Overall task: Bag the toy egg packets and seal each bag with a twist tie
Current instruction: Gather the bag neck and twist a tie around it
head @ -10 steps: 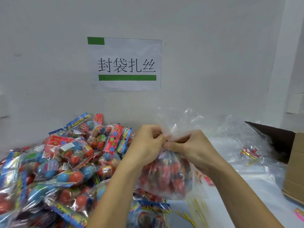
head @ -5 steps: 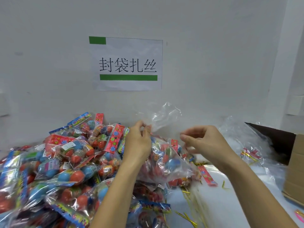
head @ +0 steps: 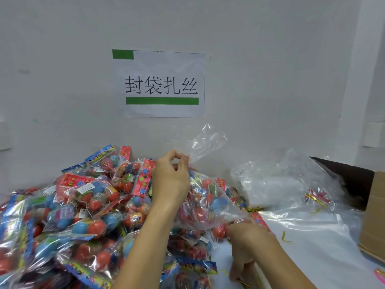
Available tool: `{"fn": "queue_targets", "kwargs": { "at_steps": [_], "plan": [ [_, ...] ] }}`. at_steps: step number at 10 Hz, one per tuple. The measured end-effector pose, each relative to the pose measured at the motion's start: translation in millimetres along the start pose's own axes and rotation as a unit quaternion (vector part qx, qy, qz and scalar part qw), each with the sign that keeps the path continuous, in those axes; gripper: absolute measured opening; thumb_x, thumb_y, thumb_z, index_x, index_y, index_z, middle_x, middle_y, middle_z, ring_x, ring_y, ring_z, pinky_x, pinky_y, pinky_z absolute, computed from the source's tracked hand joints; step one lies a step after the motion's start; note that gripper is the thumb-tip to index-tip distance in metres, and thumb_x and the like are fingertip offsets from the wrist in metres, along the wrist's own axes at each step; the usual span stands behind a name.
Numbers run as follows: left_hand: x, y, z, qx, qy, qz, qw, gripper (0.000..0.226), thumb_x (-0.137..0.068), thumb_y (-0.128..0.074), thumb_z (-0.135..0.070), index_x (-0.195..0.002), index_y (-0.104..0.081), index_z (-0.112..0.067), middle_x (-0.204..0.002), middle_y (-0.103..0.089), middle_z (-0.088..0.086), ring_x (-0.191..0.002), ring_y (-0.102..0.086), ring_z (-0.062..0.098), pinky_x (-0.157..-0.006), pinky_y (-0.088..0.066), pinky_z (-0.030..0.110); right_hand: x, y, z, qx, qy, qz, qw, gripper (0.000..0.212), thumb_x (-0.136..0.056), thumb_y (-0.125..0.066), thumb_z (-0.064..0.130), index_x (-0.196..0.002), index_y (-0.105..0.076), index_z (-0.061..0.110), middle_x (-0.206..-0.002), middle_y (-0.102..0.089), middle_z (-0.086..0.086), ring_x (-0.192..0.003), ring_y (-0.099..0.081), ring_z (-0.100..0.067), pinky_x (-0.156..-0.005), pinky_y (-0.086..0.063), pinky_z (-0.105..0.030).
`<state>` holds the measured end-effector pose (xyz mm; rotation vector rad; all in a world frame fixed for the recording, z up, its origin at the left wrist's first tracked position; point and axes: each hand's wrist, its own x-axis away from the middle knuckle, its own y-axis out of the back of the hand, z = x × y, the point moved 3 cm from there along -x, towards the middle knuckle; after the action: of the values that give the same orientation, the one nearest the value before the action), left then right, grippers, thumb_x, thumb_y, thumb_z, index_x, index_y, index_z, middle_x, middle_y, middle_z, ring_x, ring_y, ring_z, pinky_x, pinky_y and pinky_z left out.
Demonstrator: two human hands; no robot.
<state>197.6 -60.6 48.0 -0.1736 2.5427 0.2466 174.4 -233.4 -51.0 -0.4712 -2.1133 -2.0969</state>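
While left hand [head: 169, 182] pinches bag [head: 208, 197], right hand [head: 248, 245] dropped.

Egg packets [head: 83, 205] heap the left — loose clear bags [head: 291, 190] and a cardboard box [head: 373, 213] crowd the right.

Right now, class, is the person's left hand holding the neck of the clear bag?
Yes, the left hand pinches the gathered neck of the clear bag of toy eggs, its loose top fanning out above the fingers.

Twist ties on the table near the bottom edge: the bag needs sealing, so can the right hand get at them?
Probably yes: the right hand is already down among the gold twist ties, nothing covering them; whether it has one is unclear.
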Motion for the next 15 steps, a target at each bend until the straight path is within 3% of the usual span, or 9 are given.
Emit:
{"fn": "queue_targets", "kwargs": {
  "at_steps": [1, 3, 4, 5, 6, 7, 9, 11, 15],
  "plan": [
    [-1.7, -0.7, 2.2, 0.013, 0.003, 0.005, 1.0, 0.029, -0.102, -0.053, -0.028, -0.074, -0.054, -0.023, -0.054, -0.053, -0.01, -0.032, -0.037, 0.002, -0.035, -0.029, 0.012, 0.7, -2.1, 1.5, -0.001, 0.019, 0.023, 1.0, 0.058, -0.084, -0.076, 0.036, -0.135, -0.058, 0.018, -0.127, -0.066, -0.003, -0.11, -0.066, -0.021, -0.09, -0.05, -0.032],
    [-1.8, -3.0, 3.8, 0.016, 0.006, 0.014, 1.0, 0.027, -0.102, -0.053, -0.029, -0.076, -0.056, -0.02, -0.048, -0.051, -0.01, -0.032, -0.034, 0.003, -0.035, -0.03, 0.016, 1.2, -0.9, 0.6, 0.013, 0.019, 0.038, 0.999, 0.057, -0.087, -0.073, 0.033, -0.138, -0.054, 0.015, -0.128, -0.064, -0.007, -0.115, -0.064, -0.026, -0.09, -0.051, -0.033],
    [-1.8, -4.5, 2.7, -0.004, 0.004, 0.017, 1.0, 0.026, -0.102, -0.053, -0.03, -0.079, -0.058, -0.019, -0.063, -0.06, -0.003, -0.039, -0.045, 0.0, -0.038, -0.036, 0.013, 8.5, 5.4, -2.0, 0.017, 0.019, 0.074, 0.997, 0.029, -0.088, -0.07, 0.033, -0.11, -0.064, 0.015, -0.099, -0.067, 0.0, -0.077, -0.065, -0.015, -0.061, -0.051, -0.021],
    [-2.1, -6.6, 3.7, -0.001, 0.005, 0.021, 1.0, 0.025, -0.102, -0.053, -0.029, -0.079, -0.058, -0.02, -0.056, -0.058, -0.008, -0.037, -0.042, 0.002, -0.037, -0.034, 0.014, 11.0, 10.1, -7.9, -0.019, 0.035, 0.081, 0.996, 0.017, -0.086, -0.067, 0.031, -0.078, -0.063, 0.016, -0.071, -0.064, 0.009, -0.056, -0.057, -0.009, -0.06, -0.051, -0.02],
    [-1.1, -7.5, 4.1, 0.004, 0.009, 0.026, 1.0, 0.026, -0.102, -0.052, -0.028, -0.078, -0.057, -0.019, -0.042, -0.051, -0.016, -0.034, -0.038, 0.002, -0.036, -0.03, 0.013, 13.2, 16.7, -18.4, -0.153, 0.066, 0.057, 0.984, 0.01, -0.087, -0.068, 0.023, -0.084, -0.07, 0.014, -0.078, -0.072, 0.006, -0.07, -0.067, -0.011, -0.072, -0.058, -0.023],
    [-0.6, -7.4, 4.4, 0.001, 0.009, 0.027, 1.0, 0.026, -0.103, -0.052, -0.027, -0.079, -0.056, -0.018, -0.043, -0.052, -0.018, -0.034, -0.039, 0.001, -0.035, -0.029, 0.011, 19.8, 24.0, -23.7, -0.258, 0.111, 0.03, 0.959, 0.016, -0.085, -0.065, 0.011, -0.07, -0.06, 0.015, -0.066, -0.071, 0.006, -0.071, -0.071, -0.012, -0.063, -0.055, -0.02],
    [-0.1, -8.0, 5.6, 0.005, 0.007, 0.022, 1.0, 0.028, -0.102, -0.053, -0.027, -0.077, -0.058, -0.016, -0.048, -0.053, -0.01, -0.038, -0.039, 0.003, -0.037, -0.031, 0.012, 27.5, 38.2, -39.4, -0.309, 0.129, -0.085, 0.938, 0.023, -0.081, -0.075, 0.018, -0.063, -0.061, 0.025, -0.051, -0.059, 0.016, -0.051, -0.053, -0.004, -0.052, -0.043, -0.016],
    [0.3, -9.8, 5.9, 0.008, 0.004, 0.023, 1.0, 0.029, -0.102, -0.053, -0.027, -0.081, -0.059, -0.009, -0.062, -0.055, 0.002, -0.047, -0.042, 0.006, -0.041, -0.035, 0.012, 29.6, 41.8, -45.2, -0.363, 0.134, -0.093, 0.917, 0.02, -0.08, -0.067, 0.003, -0.091, -0.078, 0.016, -0.063, -0.064, 0.012, -0.06, -0.056, -0.005, -0.064, -0.048, -0.021],
    [-4.1, -2.6, 11.1, 0.007, 0.024, 0.011, 1.0, 0.03, -0.101, -0.053, -0.033, -0.077, -0.058, -0.015, -0.062, -0.06, -0.001, -0.061, -0.05, 0.019, -0.042, -0.036, 0.012, 34.6, 51.5, -53.0, -0.434, 0.142, -0.141, 0.879, 0.011, -0.086, -0.073, 0.012, -0.076, -0.076, 0.016, -0.068, -0.069, 0.005, -0.059, -0.061, -0.007, -0.06, -0.05, -0.018]
  ]
}}
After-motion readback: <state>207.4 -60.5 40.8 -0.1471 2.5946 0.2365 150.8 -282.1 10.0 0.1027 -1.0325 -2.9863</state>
